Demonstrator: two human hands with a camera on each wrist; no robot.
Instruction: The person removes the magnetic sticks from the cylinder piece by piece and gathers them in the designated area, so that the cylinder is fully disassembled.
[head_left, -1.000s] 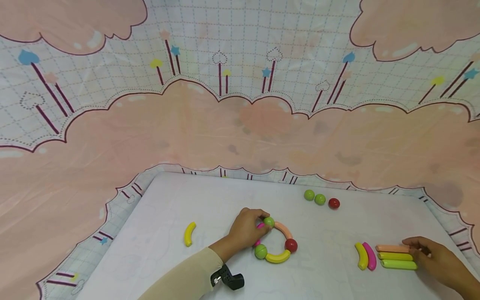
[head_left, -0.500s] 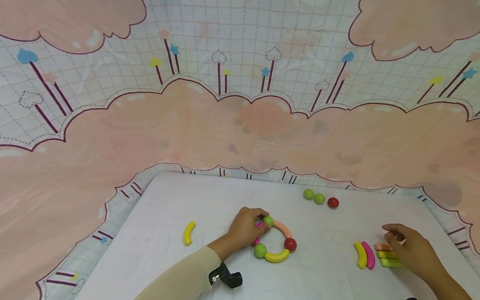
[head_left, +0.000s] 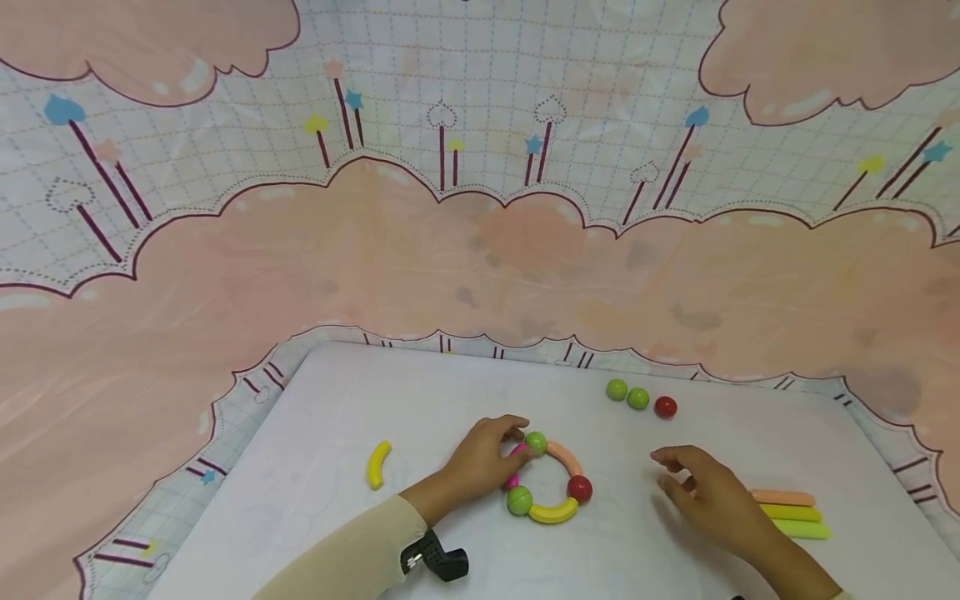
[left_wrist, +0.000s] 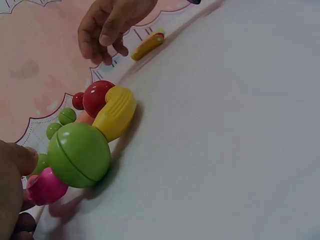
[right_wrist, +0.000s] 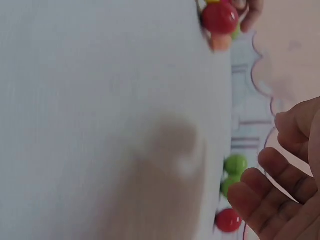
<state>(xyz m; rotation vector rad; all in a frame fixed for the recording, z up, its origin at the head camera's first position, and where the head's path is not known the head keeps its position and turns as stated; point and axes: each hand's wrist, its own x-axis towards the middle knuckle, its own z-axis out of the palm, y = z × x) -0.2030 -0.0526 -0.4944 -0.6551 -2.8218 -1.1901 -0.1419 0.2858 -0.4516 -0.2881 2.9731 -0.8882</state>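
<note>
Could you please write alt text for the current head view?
A person's left hand is at a ring of balls and curved pieces on a white table. The right hand, holding nothing visible, is between the ring and three straight sticks; two green balls and a red ball lie farther back.

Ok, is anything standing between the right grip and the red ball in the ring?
Nothing visible stands between the right grip and the ring's red ball in the head view. The loose red ball and two loose green balls lie farther back, off that path.
</note>
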